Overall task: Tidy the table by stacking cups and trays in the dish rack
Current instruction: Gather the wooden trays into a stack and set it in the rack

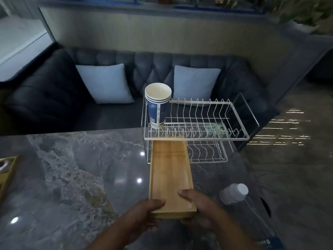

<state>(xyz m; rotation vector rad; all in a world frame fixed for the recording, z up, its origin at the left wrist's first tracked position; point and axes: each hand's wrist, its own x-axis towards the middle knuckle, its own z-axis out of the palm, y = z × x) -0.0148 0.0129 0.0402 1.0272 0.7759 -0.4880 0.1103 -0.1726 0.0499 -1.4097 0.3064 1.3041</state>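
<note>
Bamboo tray, rectangular, is held at its near short end by both hands and lies straight ahead of the person. Its long axis runs directly away from them toward the white wire dish rack. The far end sits under the upper tier's front rail, on the left part of the lower tier, while the near end is raised off the marble table. The left hand grips the near left corner, thumb on top and fingers curled beneath. The right hand grips the near right corner the same way, its thumb lying on the tray floor. Both hands are equally near, so the judged next move is a straight two-handed push along that axis, kept level so it clears the lower wires. The rack stands at the table's far right corner. Count: one rack with two tiers. One nested stack of blue paper cups stands upright at the left end of the upper tier, with about four rims showing. One tray is in hand; whether a second lies under it cannot be told. A second wooden tray is partly in view at the table's left edge. One clear water bottle lies near the right edge, beside the right hand but apart from it.
</note>
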